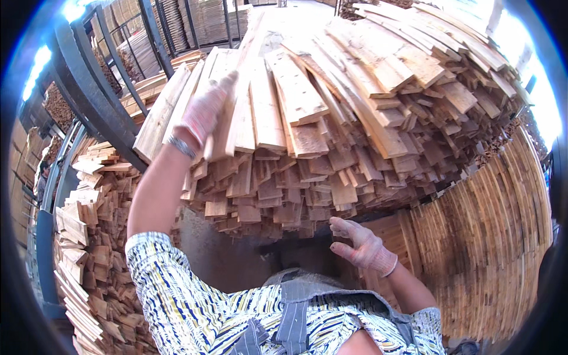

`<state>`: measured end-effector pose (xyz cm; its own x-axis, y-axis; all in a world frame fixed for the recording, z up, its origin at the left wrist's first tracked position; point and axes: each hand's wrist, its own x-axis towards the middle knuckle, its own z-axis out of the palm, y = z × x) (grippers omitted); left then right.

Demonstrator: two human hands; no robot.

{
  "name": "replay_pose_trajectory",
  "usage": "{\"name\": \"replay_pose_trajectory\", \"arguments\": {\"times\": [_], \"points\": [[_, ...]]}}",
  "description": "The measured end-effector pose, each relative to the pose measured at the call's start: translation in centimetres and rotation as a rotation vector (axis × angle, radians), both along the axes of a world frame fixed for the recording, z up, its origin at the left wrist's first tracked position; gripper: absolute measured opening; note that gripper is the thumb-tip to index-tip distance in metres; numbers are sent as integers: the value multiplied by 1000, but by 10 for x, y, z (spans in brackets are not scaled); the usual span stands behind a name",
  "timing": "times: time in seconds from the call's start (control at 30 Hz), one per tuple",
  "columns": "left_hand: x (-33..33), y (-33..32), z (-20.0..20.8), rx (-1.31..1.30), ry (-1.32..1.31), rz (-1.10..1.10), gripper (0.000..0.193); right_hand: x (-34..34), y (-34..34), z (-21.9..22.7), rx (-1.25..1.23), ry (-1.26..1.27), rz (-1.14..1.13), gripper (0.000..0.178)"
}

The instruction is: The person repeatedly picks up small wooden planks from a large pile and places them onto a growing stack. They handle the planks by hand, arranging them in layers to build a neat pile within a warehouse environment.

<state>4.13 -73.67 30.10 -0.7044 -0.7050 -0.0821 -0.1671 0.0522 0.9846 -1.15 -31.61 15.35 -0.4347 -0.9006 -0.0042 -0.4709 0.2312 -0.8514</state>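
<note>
My left hand (204, 112), in a pale, reddish-tinged work glove, reaches up onto the left part of a big pile of wooden boards (302, 89). Its fingers lie over the edge of one long pale board (244, 97) and grip it; the thumb is hidden. Lower down, to the right of my body, my right hand (362, 245) hangs in front of the pile's underside. That hand wears a similar glove and holds nothing, its thumb and fingers apart. The board ends nearest me stick out unevenly, layer upon layer.
Dark metal posts (97, 89) rise at the left of the pile. Below them stands a stack of short wood pieces (100, 248). A tall, neat stack of slats (485, 242) fills the right side. More stacked lumber (204, 23) is at the back, and a person (42, 177) is at the far left.
</note>
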Motion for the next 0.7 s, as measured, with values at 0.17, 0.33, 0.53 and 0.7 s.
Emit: {"name": "replay_pose_trajectory", "arguments": {"times": [0.17,0.33,0.53,0.7], "points": [[45,-94,-26,-91,58,-28,84,6,-95,20,-127,-31,197,62],[65,-101,-61,-594,-159,37,102,-13,-177,-13,-91,-1082,170,51],[36,-94,-94,-670,-443,158,111,-22,-311,17,-76,-1151,-503,83],[20,-74,-75,-653,-339,102,109,-8,-378,38,39,-1153,-927,67]]}}
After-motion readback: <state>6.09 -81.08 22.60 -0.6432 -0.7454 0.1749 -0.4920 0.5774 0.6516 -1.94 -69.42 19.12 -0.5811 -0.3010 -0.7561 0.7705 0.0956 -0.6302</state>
